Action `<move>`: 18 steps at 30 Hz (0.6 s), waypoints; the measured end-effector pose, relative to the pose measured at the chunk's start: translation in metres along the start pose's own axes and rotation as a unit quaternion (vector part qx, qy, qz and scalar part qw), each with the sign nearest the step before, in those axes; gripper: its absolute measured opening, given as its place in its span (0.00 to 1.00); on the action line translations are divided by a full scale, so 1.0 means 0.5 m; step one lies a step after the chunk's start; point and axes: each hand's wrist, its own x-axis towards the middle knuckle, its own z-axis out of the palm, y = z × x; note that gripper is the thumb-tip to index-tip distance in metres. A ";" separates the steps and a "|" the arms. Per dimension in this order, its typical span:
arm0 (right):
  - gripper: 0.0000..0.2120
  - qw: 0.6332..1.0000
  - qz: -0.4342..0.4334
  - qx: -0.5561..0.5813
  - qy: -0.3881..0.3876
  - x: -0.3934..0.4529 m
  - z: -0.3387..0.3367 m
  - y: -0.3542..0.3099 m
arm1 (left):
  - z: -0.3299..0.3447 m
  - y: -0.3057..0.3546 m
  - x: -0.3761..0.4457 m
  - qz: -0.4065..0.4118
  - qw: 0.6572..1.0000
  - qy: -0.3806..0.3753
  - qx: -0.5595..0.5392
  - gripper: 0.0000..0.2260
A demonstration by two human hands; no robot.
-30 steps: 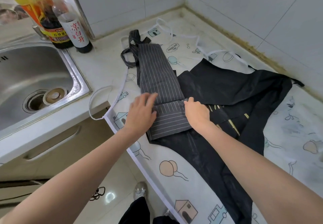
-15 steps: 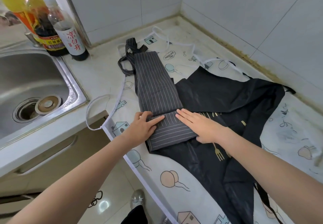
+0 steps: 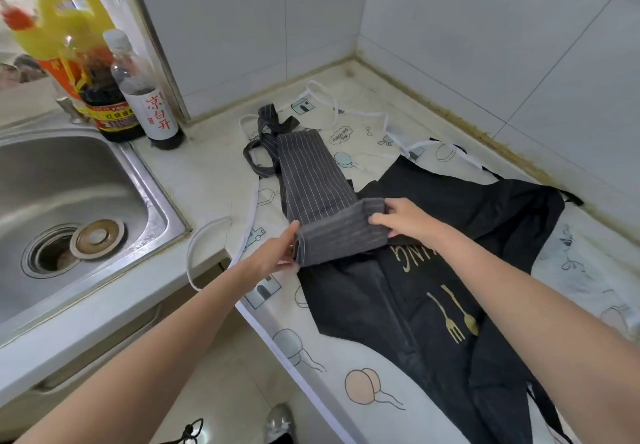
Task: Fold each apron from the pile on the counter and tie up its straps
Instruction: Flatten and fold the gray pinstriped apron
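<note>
A grey pinstriped apron (image 3: 311, 177) lies folded into a long narrow strip on the counter, its straps (image 3: 265, 142) bunched at the far end. Its near end is rolled up into a thick fold (image 3: 341, 235). My left hand (image 3: 277, 256) grips the left end of that roll and my right hand (image 3: 403, 216) grips its right end, fingers curled over the top. Under it spreads a black apron (image 3: 450, 270) with gold fork and spoon print. Beneath both lies a white cartoon-print apron (image 3: 346, 367) with white straps (image 3: 325, 97).
A steel sink (image 3: 69, 201) with a drain plug is set into the counter at left. Sauce and oil bottles (image 3: 131, 97) stand behind it by the tiled wall. The tiled corner (image 3: 356, 45) bounds the counter at the back and right. The counter edge (image 3: 270, 332) runs diagonally below my arms.
My hands went from pressing flat on the striped apron's folded near end to gripping it at both sides; the end is now rolled up thicker and lifted slightly.
</note>
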 end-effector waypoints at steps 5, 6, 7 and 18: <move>0.25 0.987 0.067 -0.104 0.100 0.051 0.064 -0.018 | -0.015 -0.006 0.005 -0.019 0.998 -0.015 -0.063 0.31; 0.26 0.984 0.075 -0.117 0.108 0.057 0.076 -0.023 | -0.014 -0.008 0.011 -0.015 1.000 0.006 -0.026 0.27; 0.26 0.982 0.080 -0.128 0.112 0.063 0.087 -0.025 | -0.009 -0.010 0.020 -0.012 0.999 0.037 0.026 0.23; 0.32 0.984 0.143 -0.015 0.102 0.126 0.075 -0.038 | -0.046 0.053 0.076 -0.103 0.970 0.007 0.219 0.18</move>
